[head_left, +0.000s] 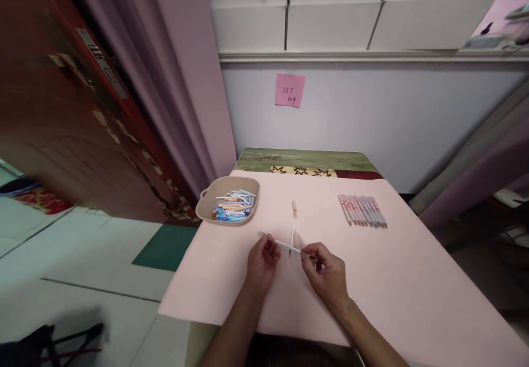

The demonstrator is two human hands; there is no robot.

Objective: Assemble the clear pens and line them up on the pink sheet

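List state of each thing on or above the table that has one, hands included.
Right hand: pinching the thin white stick
Left hand: fingers closed at the stick's other end
Thin white stick: raised, slightly tilted
Second stick: lying loose
Small peach piece: lying loose
Basket: upright, partly filled
Pen parts: jumbled in basket
Pens: lined up side by side

A pink note [290, 90] hangs near a mauve curtain [185, 53].
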